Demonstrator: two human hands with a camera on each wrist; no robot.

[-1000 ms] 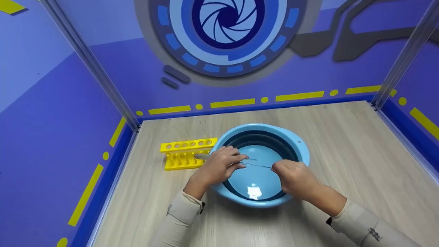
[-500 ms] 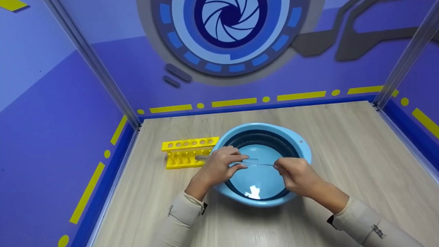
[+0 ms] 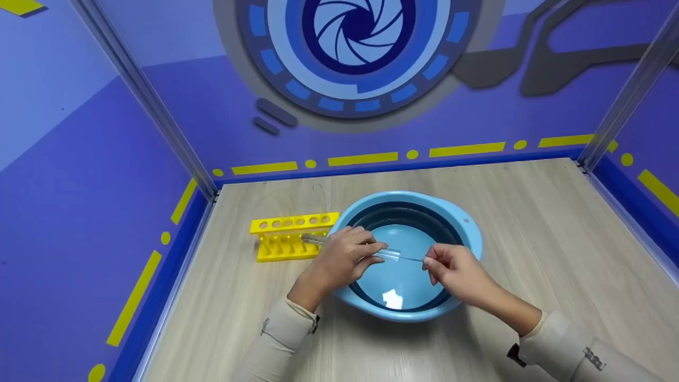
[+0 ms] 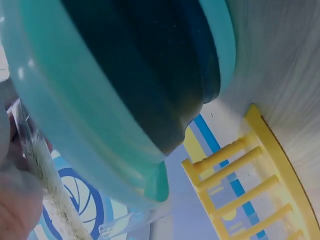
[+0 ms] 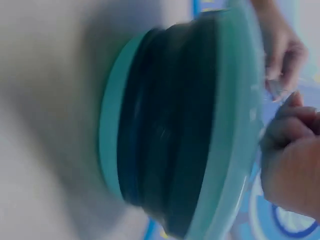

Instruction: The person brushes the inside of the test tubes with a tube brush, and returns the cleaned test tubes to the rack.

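Head view: one glass tube (image 3: 391,254) lay clasped in the curled fingers of the left hand (image 3: 345,258), its clear end past the fingertips above one blue bowl (image 3: 472,228), while the right hand's (image 3: 457,270) thumb and fingers pinched one thin rod (image 3: 411,259) leading from that end; one yellow rack (image 3: 294,230), six top holes counted, stood beside the bowl. Left wrist view: whitish bristles (image 4: 55,195) ran alongside the cropped fingers, whether inside glass I could not tell. Right wrist view, blurred: two hands close together beyond the rim, right fingers bunched.
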